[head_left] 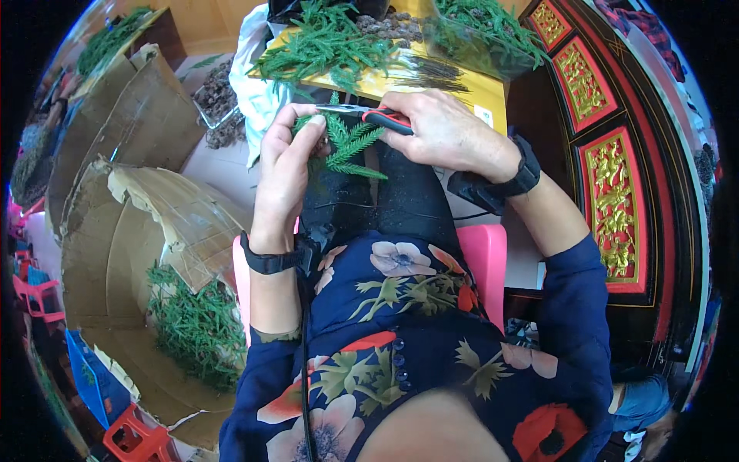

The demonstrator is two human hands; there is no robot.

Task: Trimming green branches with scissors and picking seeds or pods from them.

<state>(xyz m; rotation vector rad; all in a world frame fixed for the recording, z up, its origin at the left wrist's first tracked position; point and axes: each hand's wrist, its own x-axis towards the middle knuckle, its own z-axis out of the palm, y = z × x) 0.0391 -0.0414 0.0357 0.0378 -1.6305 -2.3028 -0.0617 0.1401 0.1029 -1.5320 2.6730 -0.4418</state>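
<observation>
Above my lap, my left hand (289,150) pinches a green artificial pine sprig (350,146), whose needled tips fan out to the right. Something brownish shows beneath the fingers, perhaps a pine cone, mostly hidden. My right hand (450,131) is wrapped round the red and black handles of a pair of long-nose pliers (385,118). The silver jaws point left and reach the top of the sprig beside my left fingertips. What lies between the jaws is too small to tell.
A yellow table (493,100) ahead bears green sprigs (327,46), dark thin wires (431,73) and pine cones (392,27). A clear bin (489,38) of sprigs stands at its right. Left is a large cardboard box (100,254) with more greenery. Carved panels (616,208) stand right.
</observation>
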